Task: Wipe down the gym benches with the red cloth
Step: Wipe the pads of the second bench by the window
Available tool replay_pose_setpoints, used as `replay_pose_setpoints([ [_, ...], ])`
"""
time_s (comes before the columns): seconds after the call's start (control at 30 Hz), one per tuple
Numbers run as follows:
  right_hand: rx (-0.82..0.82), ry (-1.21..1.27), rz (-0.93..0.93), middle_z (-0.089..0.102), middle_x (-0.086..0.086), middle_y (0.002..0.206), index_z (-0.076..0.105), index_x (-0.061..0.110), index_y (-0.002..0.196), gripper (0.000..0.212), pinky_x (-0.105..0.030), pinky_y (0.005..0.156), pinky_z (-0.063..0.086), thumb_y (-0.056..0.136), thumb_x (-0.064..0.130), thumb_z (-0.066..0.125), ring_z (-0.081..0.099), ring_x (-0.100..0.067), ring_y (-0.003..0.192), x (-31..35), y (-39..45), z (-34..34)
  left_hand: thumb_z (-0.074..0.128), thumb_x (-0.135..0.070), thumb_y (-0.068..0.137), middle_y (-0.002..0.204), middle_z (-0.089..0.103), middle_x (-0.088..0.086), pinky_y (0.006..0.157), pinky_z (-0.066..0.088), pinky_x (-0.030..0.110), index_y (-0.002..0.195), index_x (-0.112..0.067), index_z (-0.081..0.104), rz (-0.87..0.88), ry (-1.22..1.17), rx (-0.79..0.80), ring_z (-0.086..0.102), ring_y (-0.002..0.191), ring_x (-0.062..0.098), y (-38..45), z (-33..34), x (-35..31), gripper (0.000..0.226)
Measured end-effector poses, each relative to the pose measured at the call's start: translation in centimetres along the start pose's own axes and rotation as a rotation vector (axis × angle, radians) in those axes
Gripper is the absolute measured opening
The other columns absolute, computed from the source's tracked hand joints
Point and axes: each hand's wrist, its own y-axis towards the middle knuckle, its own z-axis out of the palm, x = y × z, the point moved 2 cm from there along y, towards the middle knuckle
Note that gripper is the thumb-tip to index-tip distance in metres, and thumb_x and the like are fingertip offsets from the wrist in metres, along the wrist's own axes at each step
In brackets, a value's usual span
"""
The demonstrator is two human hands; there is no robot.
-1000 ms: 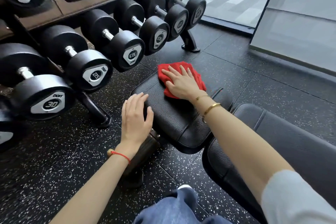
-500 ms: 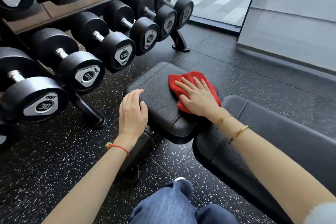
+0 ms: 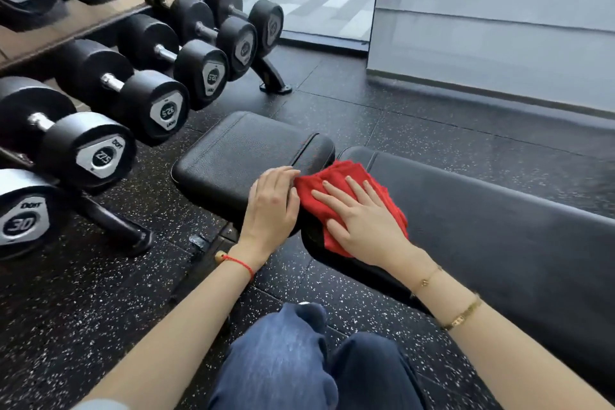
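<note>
Since a second ago my right hand (image 3: 361,220) has dragged the red cloth (image 3: 349,196) off the far end of the seat pad (image 3: 239,156) and down to the gap where the long back pad (image 3: 499,226) begins.

My right palm lies flat with fingers spread, pressing the cloth onto the near end of the back pad, its far corner bunched into the gap. My left hand (image 3: 271,206) rests on the seat pad's near corner just beside the cloth, fingers loosely curved over the edge, steadying and gripping nothing. With only a flat palm holding it, I judge the cloth could snag in that gap or slide out from under my hand, and bunched folds would leave streaks unwiped. Dumbbells (image 3: 100,156) sit racked well to my left, clear of the stroke.
</note>
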Motion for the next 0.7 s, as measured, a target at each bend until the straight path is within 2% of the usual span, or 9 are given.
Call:
replay_pose_setpoints([
  [0.13, -0.058, -0.008, 0.162, 0.015, 0.015, 0.162, 0.020, 0.043, 0.152, 0.057, -0.043, 0.123, -0.002, 0.098, 0.044, 0.037, 0.006, -0.025, 0.152, -2.9, -1.7, -0.2, 0.049, -0.016, 0.093, 0.131, 0.062, 0.005, 0.111, 0.037, 0.046, 0.129, -0.011, 0.060, 0.061, 0.041, 0.066, 0.053, 0.126, 0.027, 0.0, 1.9, -2.2, 0.038],
  [0.3, -0.108, -0.043, 0.375, 0.016, 0.007, 0.163, 0.022, 0.038, 0.153, 0.057, -0.047, 0.122, -0.001, 0.098, 0.043, 0.035, 0.009, -0.030, 0.151, -5.5, 0.9, -0.9, 0.049, -0.018, 0.091, 0.128, 0.064, 0.005, 0.111, 0.036, 0.049, 0.122, -0.011, 0.064, 0.062, 0.088, 0.035, 0.055, 0.124, 0.029, 0.0, 2.6, -2.4, 0.035],
  [0.43, -0.068, -0.019, 0.302, 0.016, 0.006, 0.163, 0.025, 0.039, 0.152, 0.056, -0.050, 0.122, 0.000, 0.097, 0.040, 0.038, 0.009, -0.036, 0.150, -3.7, 1.3, -0.8, 0.050, -0.021, 0.091, 0.127, 0.064, 0.005, 0.112, 0.035, 0.050, 0.121, -0.012, 0.065, 0.065, 0.094, 0.035, 0.054, 0.123, 0.030, -0.1, 2.7, -2.4, 0.035],
  [0.57, -0.062, -0.010, 0.162, 0.020, 0.008, 0.162, 0.026, 0.042, 0.151, 0.059, -0.048, 0.123, 0.001, 0.095, 0.040, 0.042, 0.012, -0.035, 0.150, -1.7, -3.8, 0.0, 0.049, -0.024, 0.091, 0.128, 0.064, 0.004, 0.114, 0.031, 0.053, 0.119, -0.012, 0.066, 0.064, 0.080, 0.061, 0.054, 0.125, 0.029, -0.6, 3.1, -3.3, 0.035],
  [0.7, -0.102, -0.022, 0.270, 0.021, 0.011, 0.161, 0.026, 0.043, 0.150, 0.058, -0.045, 0.123, 0.001, 0.095, 0.040, 0.041, 0.012, -0.031, 0.150, -4.8, -7.7, -0.7, 0.050, -0.025, 0.091, 0.126, 0.064, 0.005, 0.112, 0.034, 0.052, 0.119, -0.012, 0.066, 0.103, 0.011, 0.062, 0.055, 0.124, 0.028, -1.0, 3.5, -5.0, 0.035],
])
